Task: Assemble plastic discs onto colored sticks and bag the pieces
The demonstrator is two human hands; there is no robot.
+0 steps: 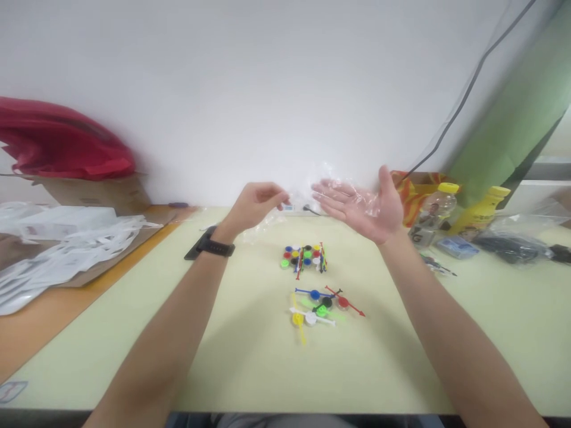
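Observation:
Both hands are raised above the pale green table (250, 356). My left hand (254, 205), with a black watch on its wrist, has its fingers pinched on the edge of a clear plastic bag (348, 196). My right hand (361, 208) is flat and palm up, fingers stretched out, with the clear film draped over it. Below the hands lie two small heaps of coloured plastic pieces: a tight cluster of caps and sticks (304, 258), and a looser heap of discs on thin sticks (322, 306) nearer to me.
White plastic bags (57, 244) lie on cardboard at the left, with a red bag (62, 139) on a box behind. At the right stand two yellow-capped bottles (439, 208), an orange packet (417, 190), clear bags and a green curtain (513, 125). A black phone (196, 249) lies behind my left wrist.

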